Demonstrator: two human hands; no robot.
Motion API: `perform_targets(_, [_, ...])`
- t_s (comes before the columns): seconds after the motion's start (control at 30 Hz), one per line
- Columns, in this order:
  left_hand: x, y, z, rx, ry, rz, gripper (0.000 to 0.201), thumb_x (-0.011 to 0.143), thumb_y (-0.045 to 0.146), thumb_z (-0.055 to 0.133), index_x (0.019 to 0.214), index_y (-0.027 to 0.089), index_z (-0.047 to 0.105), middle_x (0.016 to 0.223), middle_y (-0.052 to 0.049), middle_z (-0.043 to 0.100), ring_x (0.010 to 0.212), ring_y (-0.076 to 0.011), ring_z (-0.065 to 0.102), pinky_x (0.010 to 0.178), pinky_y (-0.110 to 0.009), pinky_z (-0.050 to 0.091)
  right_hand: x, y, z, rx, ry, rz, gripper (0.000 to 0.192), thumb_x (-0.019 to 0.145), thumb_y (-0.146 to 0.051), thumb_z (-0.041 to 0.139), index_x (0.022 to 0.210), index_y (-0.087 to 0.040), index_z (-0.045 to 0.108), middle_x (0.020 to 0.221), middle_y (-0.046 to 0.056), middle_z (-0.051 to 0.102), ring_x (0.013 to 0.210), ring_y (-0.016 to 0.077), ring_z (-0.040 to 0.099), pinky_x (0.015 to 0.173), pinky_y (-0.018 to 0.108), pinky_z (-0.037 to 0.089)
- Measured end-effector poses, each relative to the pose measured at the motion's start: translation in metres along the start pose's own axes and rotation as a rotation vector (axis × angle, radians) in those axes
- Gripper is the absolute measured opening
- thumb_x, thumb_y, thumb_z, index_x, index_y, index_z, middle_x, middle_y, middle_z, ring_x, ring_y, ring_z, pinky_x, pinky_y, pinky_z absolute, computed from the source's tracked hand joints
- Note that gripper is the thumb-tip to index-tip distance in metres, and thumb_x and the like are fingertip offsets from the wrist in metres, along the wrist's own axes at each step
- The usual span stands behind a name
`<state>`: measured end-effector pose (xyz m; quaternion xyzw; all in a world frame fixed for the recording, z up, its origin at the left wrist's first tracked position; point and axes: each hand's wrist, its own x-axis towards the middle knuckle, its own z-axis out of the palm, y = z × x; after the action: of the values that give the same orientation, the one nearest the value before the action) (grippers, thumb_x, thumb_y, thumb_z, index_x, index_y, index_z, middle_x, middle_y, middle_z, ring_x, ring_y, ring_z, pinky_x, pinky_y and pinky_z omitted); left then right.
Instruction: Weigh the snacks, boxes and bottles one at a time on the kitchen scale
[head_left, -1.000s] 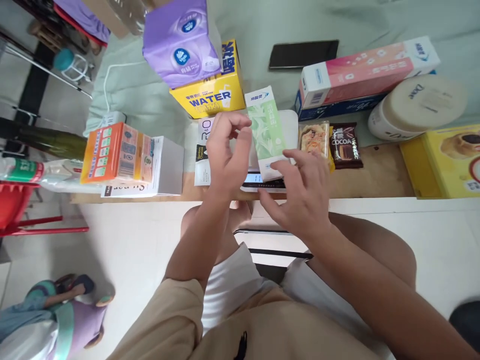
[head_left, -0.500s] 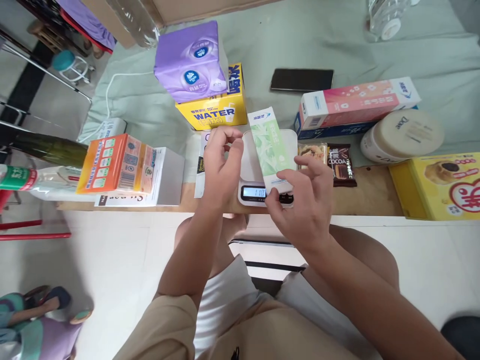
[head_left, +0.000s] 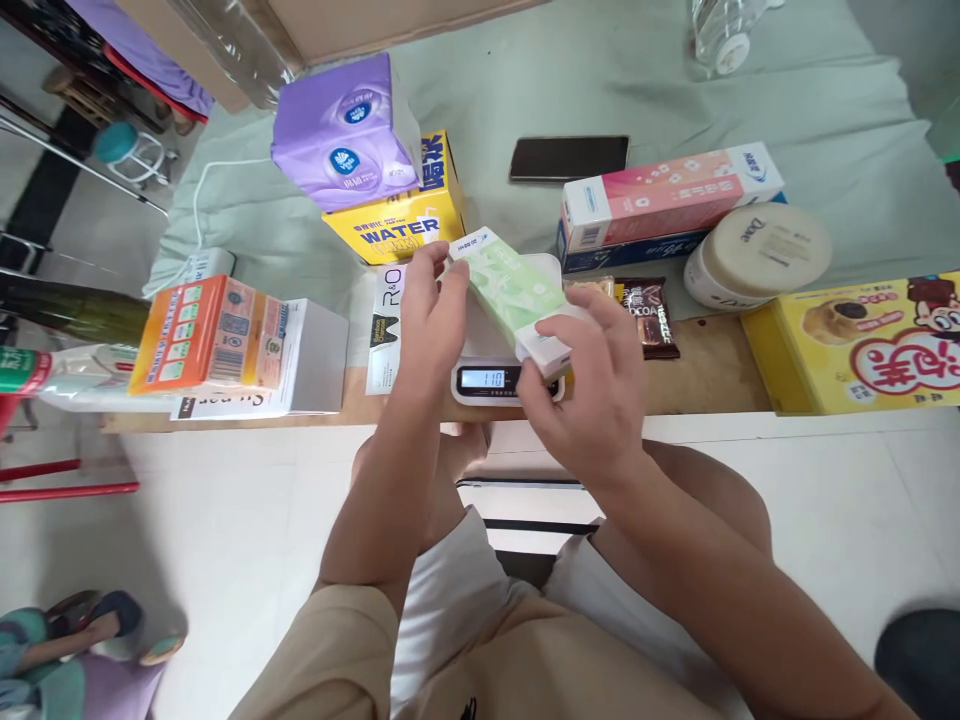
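Note:
A green and white toothpaste box (head_left: 514, 285) is tilted above the white kitchen scale (head_left: 480, 345), whose lit display shows at the front. My right hand (head_left: 589, 385) grips the box's near right end between thumb and fingers. At the far left end, my left hand (head_left: 433, 315) has its thumb and fingers closed around the corner. Part of the scale's plate is hidden under the box. Just right of the scale lie a small clear-wrapped snack (head_left: 596, 288) and a brown cocoa packet (head_left: 649, 318).
On the left stand a purple tissue pack (head_left: 330, 130) on a yellow box (head_left: 397, 225), and an orange pack (head_left: 210, 335) on a white box (head_left: 319, 355). A phone (head_left: 568, 158), a pink box (head_left: 675, 195), a Dove jar (head_left: 757, 255) and a yellow snack box (head_left: 870, 345) are at right.
The toothpaste box has turned and lifted, its far end swinging left into my left hand, which was apart from it before. The camera view has shifted slightly right.

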<state>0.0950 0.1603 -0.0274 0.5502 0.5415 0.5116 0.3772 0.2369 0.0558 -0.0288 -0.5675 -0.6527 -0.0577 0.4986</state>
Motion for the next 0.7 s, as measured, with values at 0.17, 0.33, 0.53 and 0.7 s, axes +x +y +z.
perform_targets(0.17, [0.006,0.012,-0.002,-0.179,0.083,0.081,0.024,0.091,0.05,0.069,0.101,0.03,0.063,0.115,-0.003,0.072,0.116,-0.0242,0.067,0.103,-0.041,0.057,0.013,0.02,-0.014,0.263,0.121,0.1,0.022,0.095,-0.024,0.053,0.117,-0.025,0.053,0.118,0.011,0.057,0.133,0.0272,0.057,0.1,0.05,0.058])
perform_targets(0.33, [0.024,0.039,-0.008,-0.349,-0.178,-0.011,0.048,0.07,0.067,0.084,0.095,0.032,0.064,0.112,-0.002,0.075,0.11,-0.0264,0.071,0.09,-0.04,0.066,0.041,0.062,-0.012,0.362,0.337,0.114,0.028,0.098,-0.046,0.044,0.119,-0.027,0.047,0.118,0.009,0.048,0.12,0.0243,0.06,0.106,0.054,0.055])
perform_targets(0.53, [0.072,0.103,0.022,-0.225,-0.505,-0.042,0.01,0.102,0.026,0.065,0.107,0.018,0.069,0.087,0.001,0.068,0.088,-0.0176,0.075,0.107,-0.067,0.058,0.068,0.132,0.006,0.348,0.393,0.319,0.034,0.104,-0.039,0.022,0.136,-0.028,0.026,0.12,0.014,0.052,0.103,0.0186,0.064,0.082,0.037,0.061])
perform_targets(0.7, [0.105,0.118,0.056,-0.227,-0.645,0.003,0.016,0.102,0.02,0.062,0.1,0.009,0.074,0.084,-0.003,0.069,0.107,-0.0294,0.075,0.115,-0.076,0.048,0.062,0.16,0.003,0.323,0.417,0.379,0.043,0.104,-0.036,0.022,0.146,-0.03,0.021,0.137,0.015,0.048,0.122,0.0218,0.067,0.084,0.038,0.062])
